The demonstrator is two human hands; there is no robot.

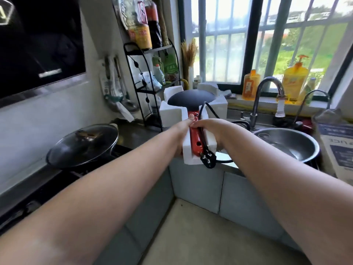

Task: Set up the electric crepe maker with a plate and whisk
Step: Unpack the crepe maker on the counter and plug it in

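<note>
— Where is the crepe maker (192, 98) at this moment?

— In front of the person, held up over the corner of the surface (133, 131), between the stove and the sink; its dark round cooking face points away toward the window, and its red handle (195, 136) runs back toward the camera; it sits nested in white foam packing (171, 109) that wraps the head and both sides of the handle.

— And the hands?

— The left hand (183, 129) grips the foam on the handle's left side, thumb lying on top near the red part; the right hand (208, 127) covers the right side; its fingers (198, 122) are curled together over the black power cord (207, 108) and the foam; so both hands are clamped on the packed appliance.

— The cord?

— It loops up by the head, then runs along the handle; its black plug (208, 159) hangs at the near end of the foam.

— Anything else close by?

— A lidded wok (84, 144) on the stove to the left; a steel bowl (288, 144) in the sink to the right, under the tap (267, 92); a cardboard box (338, 148) at the far right edge; a wire rack (152, 81) of bottles behind the foam.
</note>
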